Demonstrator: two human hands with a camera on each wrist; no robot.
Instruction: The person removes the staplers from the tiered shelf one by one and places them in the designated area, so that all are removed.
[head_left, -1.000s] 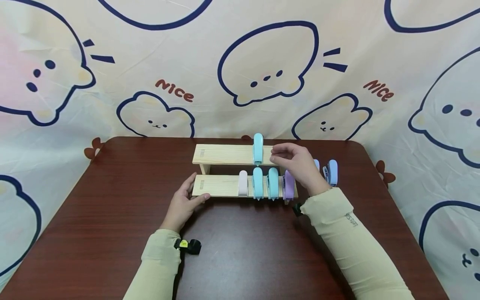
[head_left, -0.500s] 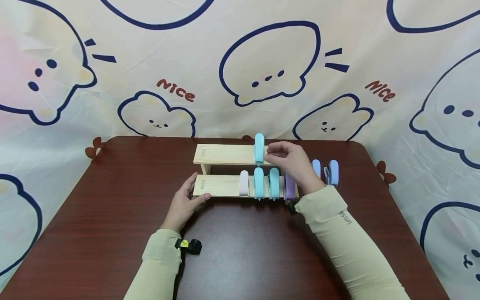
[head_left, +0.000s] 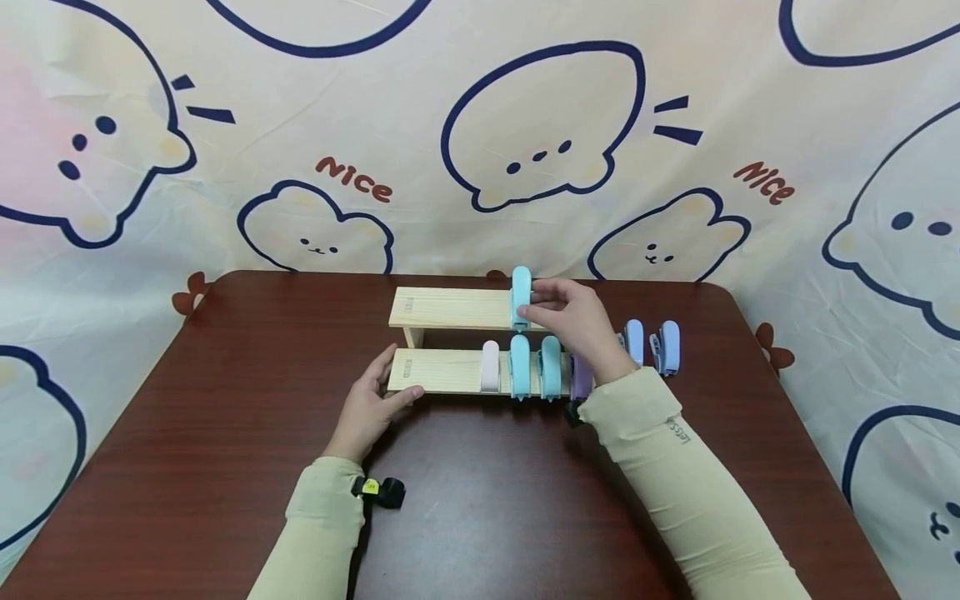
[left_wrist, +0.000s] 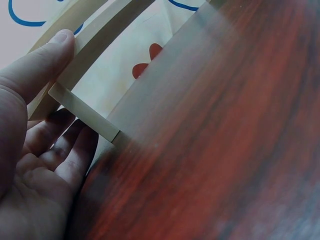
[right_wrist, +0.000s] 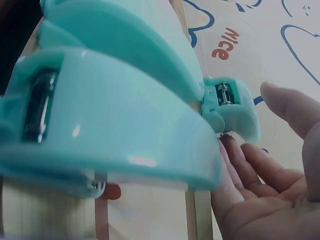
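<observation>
The thumb and fingers of the right hand (head_left: 579,321) stand parted at three o'clock of a teal clip (head_left: 521,290), very close; whether they touch it, I cannot tell. This clip is upright on the upper shelf (head_left: 453,308). The left hand (head_left: 367,412) pinches the lower shelf (head_left: 446,372) at its nine o'clock end, thumb above, fingers underneath. On this shelf, going from nine toward three o'clock, I see a white clip (head_left: 490,367), a second teal clip (head_left: 520,367), a third teal clip (head_left: 551,367) and a purple clip (head_left: 581,380), partly covered by the right hand. Past that hand, between three and four o'clock, are two blue clips (head_left: 667,347).
</observation>
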